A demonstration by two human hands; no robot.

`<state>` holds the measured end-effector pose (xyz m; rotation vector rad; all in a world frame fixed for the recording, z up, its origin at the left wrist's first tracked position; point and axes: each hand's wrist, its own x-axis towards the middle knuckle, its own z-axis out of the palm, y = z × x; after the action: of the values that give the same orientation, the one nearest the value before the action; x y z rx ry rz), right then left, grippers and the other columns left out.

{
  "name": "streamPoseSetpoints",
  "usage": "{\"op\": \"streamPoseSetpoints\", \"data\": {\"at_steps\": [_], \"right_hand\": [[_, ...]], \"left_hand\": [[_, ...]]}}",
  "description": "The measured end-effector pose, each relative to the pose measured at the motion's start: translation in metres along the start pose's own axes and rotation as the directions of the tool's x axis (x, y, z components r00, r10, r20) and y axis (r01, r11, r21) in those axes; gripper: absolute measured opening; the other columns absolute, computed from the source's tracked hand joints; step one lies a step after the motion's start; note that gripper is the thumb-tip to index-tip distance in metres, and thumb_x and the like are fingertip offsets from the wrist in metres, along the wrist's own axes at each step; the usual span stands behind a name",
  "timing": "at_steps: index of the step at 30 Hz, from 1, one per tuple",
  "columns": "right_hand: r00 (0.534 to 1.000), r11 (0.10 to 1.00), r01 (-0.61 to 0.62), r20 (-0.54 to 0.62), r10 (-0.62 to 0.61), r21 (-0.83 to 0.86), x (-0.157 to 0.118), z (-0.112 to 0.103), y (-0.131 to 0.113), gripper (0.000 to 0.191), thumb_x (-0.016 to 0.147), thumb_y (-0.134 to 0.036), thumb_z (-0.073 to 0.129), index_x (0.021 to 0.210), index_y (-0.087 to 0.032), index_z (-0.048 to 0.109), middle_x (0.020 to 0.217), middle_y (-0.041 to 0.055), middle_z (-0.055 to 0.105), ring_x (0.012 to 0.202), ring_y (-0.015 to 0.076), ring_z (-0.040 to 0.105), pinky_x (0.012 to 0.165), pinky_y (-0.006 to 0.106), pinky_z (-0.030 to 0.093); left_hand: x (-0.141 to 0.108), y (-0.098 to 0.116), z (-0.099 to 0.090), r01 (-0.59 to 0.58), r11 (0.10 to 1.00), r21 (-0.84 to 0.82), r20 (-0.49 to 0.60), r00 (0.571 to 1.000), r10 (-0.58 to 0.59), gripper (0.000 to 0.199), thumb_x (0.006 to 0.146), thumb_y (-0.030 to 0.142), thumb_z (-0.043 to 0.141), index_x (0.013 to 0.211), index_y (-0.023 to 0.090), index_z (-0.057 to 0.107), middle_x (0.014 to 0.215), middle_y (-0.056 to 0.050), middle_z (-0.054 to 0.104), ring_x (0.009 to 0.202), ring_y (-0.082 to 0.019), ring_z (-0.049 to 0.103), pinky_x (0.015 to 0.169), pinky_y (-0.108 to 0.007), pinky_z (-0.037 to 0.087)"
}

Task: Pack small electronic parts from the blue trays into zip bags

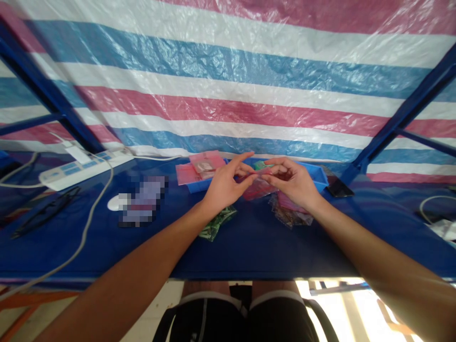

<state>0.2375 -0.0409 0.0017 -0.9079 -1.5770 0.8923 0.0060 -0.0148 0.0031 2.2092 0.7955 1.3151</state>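
Note:
A clear pinkish plastic bag (259, 187) hangs between my two hands above the blue table. My left hand (231, 180) pinches its upper left edge between thumb and a finger, with the index finger raised. On the other side, my right hand (290, 181) pinches the upper right edge. Pink packets (206, 164) lie on a blue tray (197, 185) behind my left hand. A green packet (218, 223) rests on the table below my left wrist. Under my right hand are clear packets (290, 216) with dark contents. Another blue tray (315, 175) is partly hidden behind my right hand.
A white power strip (85, 168) with cables, dark glasses (46, 213), a white round object (117, 203) and a blurred-out item (144, 202) are on the left. A dark phone-like object (340, 187) lies right. Striped sheeting (228, 85) hangs behind the table.

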Motion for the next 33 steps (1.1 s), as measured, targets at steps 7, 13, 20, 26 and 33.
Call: {"op": "streamPoseSetpoints", "data": {"at_steps": [7,13,20,26,33], "right_hand": [[0.996,0.994,-0.059,0.068,0.053,0.093,0.003,0.003,0.005,0.055,0.077,-0.051,0.095,0.12,-0.027,0.07,0.098,0.0005,0.08,0.089,0.0217,0.076,0.088,0.038,0.063],[0.991,0.999,0.021,-0.132,-0.027,-0.049,0.005,0.0,0.002,0.04,0.081,-0.055,0.09,0.096,-0.026,0.066,0.083,-0.0014,0.072,0.076,0.02,0.069,0.078,0.037,0.062],[0.966,0.946,0.163,-0.151,-0.211,-0.278,-0.004,0.007,0.002,0.024,0.097,-0.048,0.075,0.103,-0.027,0.065,0.104,0.0047,0.071,0.092,0.0228,0.07,0.083,0.038,0.063],[0.96,0.929,0.273,0.138,-0.245,-0.249,-0.007,0.013,0.002,0.045,0.094,-0.04,0.08,0.136,-0.031,0.069,0.148,0.0091,0.065,0.128,0.0298,0.069,0.109,0.05,0.062],[0.954,0.936,0.257,-0.092,-0.285,-0.239,-0.003,0.01,-0.005,0.03,0.098,-0.045,0.077,0.123,-0.029,0.074,0.14,0.0091,0.069,0.119,0.0279,0.073,0.104,0.047,0.065]], "left_hand": [[0.002,0.002,-0.001,0.041,0.998,-0.048,-0.048,0.998,-0.043,0.041,0.101,0.042,0.074,0.136,0.021,0.07,0.106,-0.006,0.081,0.092,-0.019,0.078,0.083,-0.029,0.061],[0.003,0.011,-0.008,-0.131,0.965,0.228,-0.159,0.973,0.17,0.023,0.105,0.035,0.068,0.122,0.022,0.078,0.114,-0.009,0.075,0.11,-0.024,0.07,0.103,-0.041,0.057],[-0.005,0.012,0.007,-0.059,0.995,-0.081,0.09,0.994,0.066,0.074,0.098,0.044,0.08,0.162,0.029,0.047,0.152,-0.015,0.065,0.132,-0.031,0.068,0.099,-0.042,0.063],[-0.004,0.001,0.006,0.036,0.994,-0.099,0.032,0.999,-0.033,0.077,0.097,0.044,0.08,0.164,0.029,0.046,0.157,-0.015,0.062,0.144,-0.034,0.063,0.111,-0.048,0.061],[0.004,-0.011,0.0,0.07,0.985,-0.158,-0.13,0.987,-0.091,0.053,0.103,0.03,0.067,0.155,0.024,0.055,0.138,-0.013,0.074,0.129,-0.027,0.073,0.107,-0.043,0.063]]}}
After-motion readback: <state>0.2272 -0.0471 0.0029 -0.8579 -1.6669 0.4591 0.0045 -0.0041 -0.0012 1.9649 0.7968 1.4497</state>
